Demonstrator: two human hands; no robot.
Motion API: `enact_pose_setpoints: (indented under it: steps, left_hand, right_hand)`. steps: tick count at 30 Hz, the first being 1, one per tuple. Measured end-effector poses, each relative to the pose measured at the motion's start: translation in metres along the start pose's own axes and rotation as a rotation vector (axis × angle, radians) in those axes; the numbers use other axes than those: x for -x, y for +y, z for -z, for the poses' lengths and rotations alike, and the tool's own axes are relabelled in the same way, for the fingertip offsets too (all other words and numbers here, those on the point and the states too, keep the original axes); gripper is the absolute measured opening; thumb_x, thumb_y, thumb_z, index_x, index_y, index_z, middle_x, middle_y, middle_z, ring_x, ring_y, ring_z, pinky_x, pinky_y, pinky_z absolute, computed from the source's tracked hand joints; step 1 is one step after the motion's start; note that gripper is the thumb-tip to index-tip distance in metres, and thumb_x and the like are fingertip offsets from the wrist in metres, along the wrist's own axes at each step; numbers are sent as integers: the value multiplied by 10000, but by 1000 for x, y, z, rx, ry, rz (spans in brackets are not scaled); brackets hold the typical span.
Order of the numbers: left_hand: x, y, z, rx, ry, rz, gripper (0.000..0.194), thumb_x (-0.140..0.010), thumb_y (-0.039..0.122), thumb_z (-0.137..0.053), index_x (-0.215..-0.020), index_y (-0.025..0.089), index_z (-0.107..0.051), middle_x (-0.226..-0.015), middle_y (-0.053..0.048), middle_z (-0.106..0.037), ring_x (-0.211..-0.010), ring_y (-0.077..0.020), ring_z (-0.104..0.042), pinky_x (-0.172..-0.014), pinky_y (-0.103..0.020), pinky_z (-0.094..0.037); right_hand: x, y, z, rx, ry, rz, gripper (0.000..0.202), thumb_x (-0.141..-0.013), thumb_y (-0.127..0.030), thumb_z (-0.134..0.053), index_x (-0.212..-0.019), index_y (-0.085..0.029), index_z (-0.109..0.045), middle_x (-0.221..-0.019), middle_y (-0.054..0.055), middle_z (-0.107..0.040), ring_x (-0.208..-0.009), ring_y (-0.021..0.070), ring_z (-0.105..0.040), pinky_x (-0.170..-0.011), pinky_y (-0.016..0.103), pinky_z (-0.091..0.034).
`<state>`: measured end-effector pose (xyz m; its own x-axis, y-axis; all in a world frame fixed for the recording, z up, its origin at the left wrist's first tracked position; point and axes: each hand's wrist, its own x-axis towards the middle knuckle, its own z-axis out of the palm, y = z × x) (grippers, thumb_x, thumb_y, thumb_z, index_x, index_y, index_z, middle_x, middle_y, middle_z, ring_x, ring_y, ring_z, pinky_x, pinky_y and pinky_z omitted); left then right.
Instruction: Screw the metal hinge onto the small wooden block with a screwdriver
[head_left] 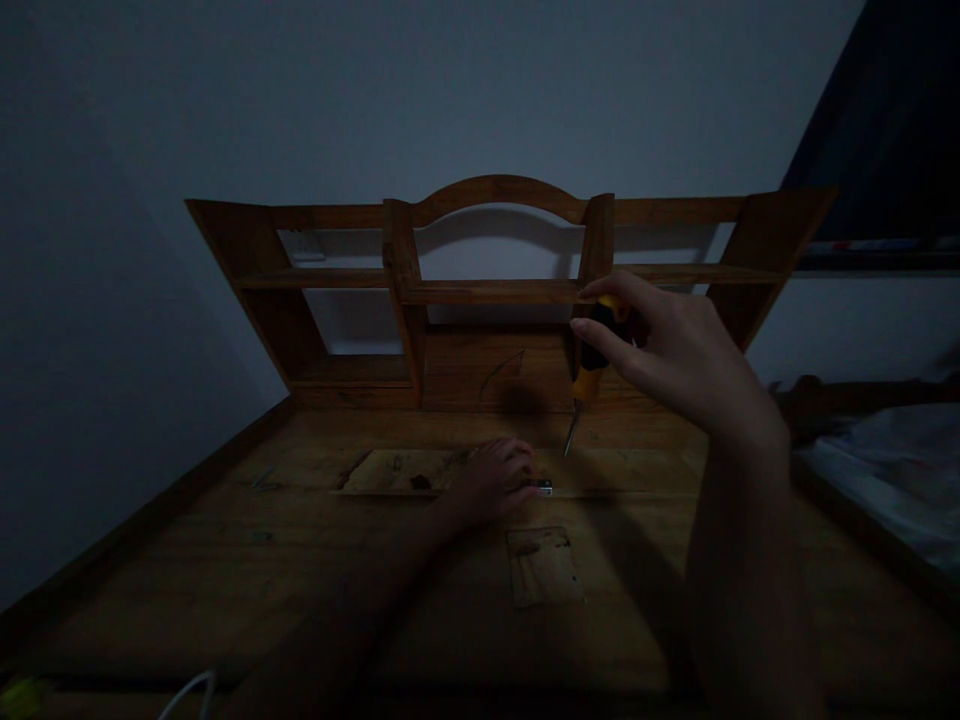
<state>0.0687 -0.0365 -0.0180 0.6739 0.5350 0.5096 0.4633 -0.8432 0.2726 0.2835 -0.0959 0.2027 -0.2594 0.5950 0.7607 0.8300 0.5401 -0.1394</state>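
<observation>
My right hand (667, 345) is raised above the desk, its fingers closed round a screwdriver (590, 385) with a yellow and black handle. The screwdriver's thin metal shaft points down and slightly left, its tip apart from the wood. Lower and to the left, my left hand (495, 480) rests on a pale wooden board (637, 472) lying across the desktop. Its fingers are bent around a small shiny metal piece (546, 487), whose end shows past the fingertips. The exact kind of this piece is too dark to make out. The board has dark stains at its left part.
Behind the board stands a wooden shelf unit (495, 290) against the wall. A square pale patch (546, 567) marks the desktop (300, 590) in front. Small metal bits (262, 482) lie at left. A white cable (191, 690) shows at the bottom, and whitish plastic (892, 470) at right.
</observation>
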Motion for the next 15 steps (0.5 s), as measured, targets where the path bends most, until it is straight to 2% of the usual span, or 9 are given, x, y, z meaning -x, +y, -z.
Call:
enact_pose_setpoints:
  steps: [15]
  left_hand:
    - [-2, 2, -7, -6, 35, -56, 167, -921, 352, -599, -882, 192, -624, -1089, -63, -611, -1052, -206, -561, -884, -355, -459]
  right_hand:
    - [2, -1, 1, 76, 3, -40, 375, -889, -519, -537, -1102, -233, -652, -842, 72, -723, -701, 258, -660, -645, 347, -431]
